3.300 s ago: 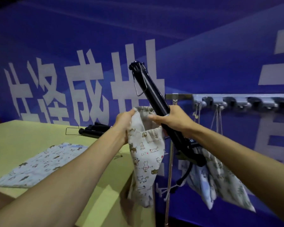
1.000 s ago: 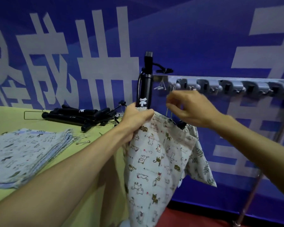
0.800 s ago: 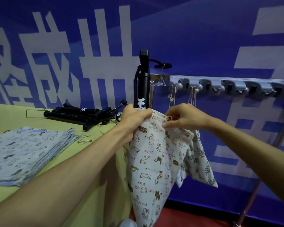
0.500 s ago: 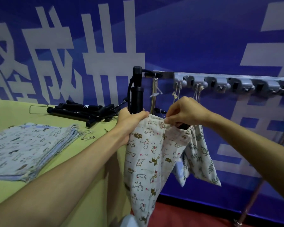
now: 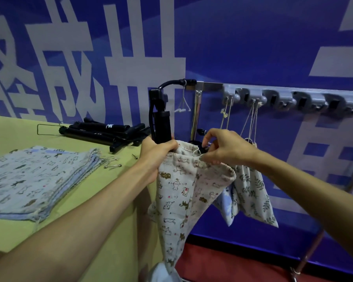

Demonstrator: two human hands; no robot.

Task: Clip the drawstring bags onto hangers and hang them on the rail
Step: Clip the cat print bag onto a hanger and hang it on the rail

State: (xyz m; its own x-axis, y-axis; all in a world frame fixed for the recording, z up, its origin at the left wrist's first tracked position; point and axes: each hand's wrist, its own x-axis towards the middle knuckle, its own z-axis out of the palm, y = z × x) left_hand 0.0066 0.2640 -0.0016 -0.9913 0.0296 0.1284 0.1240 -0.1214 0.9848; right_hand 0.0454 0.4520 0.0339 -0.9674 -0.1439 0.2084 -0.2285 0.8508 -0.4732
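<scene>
A cream drawstring bag with a cat print (image 5: 179,196) hangs over the table's right edge, and a black tube-shaped object (image 5: 161,123) stands up out of its mouth. My left hand (image 5: 157,155) grips the bag's left rim together with that black object. My right hand (image 5: 224,147) pinches the right side of the rim, near the drawstring. The black object's curved top reaches the left end of the metal rail (image 5: 212,85). A leaf-print bag (image 5: 251,192) hangs by its strings from the rail's grey hooks (image 5: 253,96), with a bluish bag partly hidden behind it.
A stack of flat printed bags (image 5: 35,178) lies on the yellow-green table (image 5: 14,131). Several more black objects (image 5: 102,131) lie at the table's back edge, and metal pins (image 5: 112,165) lie beside the stack. A blue banner with white characters fills the background. The rail's stand leg (image 5: 308,255) slants at lower right.
The view has shifted slightly. The black object's top has come level with the rail's left end, and my right hand has settled lower on the bag's rim.
</scene>
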